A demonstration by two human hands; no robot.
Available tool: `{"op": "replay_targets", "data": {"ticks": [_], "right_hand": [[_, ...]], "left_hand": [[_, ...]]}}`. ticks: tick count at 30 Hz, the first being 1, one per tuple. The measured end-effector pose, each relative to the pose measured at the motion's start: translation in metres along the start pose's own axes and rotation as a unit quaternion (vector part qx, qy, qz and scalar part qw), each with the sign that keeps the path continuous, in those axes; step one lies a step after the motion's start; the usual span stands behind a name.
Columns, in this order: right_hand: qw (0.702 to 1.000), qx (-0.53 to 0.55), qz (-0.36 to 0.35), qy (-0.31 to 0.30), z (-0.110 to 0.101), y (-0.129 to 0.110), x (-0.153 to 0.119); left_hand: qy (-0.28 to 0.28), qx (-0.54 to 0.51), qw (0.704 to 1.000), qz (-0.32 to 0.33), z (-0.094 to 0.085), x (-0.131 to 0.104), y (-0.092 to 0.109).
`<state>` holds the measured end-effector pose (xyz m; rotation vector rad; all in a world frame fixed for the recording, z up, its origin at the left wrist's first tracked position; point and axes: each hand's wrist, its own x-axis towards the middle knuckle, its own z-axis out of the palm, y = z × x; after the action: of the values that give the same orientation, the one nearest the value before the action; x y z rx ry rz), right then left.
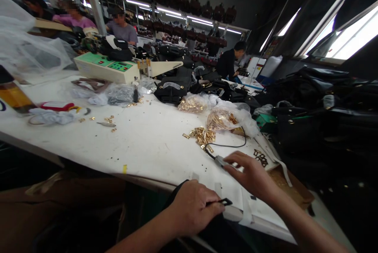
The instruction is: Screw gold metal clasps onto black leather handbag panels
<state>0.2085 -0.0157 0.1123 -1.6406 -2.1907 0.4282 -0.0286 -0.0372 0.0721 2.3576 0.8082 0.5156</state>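
My left hand (196, 207) is closed at the table's front edge, pinching a black strap end with a small dark buckle-like piece (226, 201) sticking out past the fingertips. Black material (220, 233) hangs below it. My right hand (251, 172) is farther right, above the white table (153, 142), with thumb and fingers closed on a small grey tool (220, 161). A black cord (230, 145) runs from this tool and loops back over the table. Just beyond it lies a loose pile of gold metal pieces (203, 136).
Plastic bags of gold parts (220, 119) stand behind the pile. A cardboard box (292, 186) sits at the right edge. Black bags (171, 87) and a machine with a green panel (106, 67) are at the back. Several people work beyond.
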Motion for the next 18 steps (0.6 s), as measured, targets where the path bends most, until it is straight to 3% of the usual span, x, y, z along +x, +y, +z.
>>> {"op": "replay_targets", "data": {"ticks": [4,7,11,18], "right_hand": [[0.988,-0.153,0.006,-0.031,0.052,-0.012,0.090],[0.979,-0.193,0.034,-0.061,0.081,0.000,0.121],[0.978,-0.196,0.057,-0.049,0.096,0.016,0.125],[0.992,-0.118,0.042,0.015,0.093,0.017,0.116]], "left_hand": [[0.017,-0.011,0.998,-0.057,0.001,-0.004,-0.008],[0.047,-0.037,0.994,-0.090,0.002,-0.006,-0.022],[0.080,-0.068,0.991,-0.084,0.004,-0.006,-0.033],[0.120,-0.081,0.987,-0.073,0.004,-0.001,-0.039]]}}
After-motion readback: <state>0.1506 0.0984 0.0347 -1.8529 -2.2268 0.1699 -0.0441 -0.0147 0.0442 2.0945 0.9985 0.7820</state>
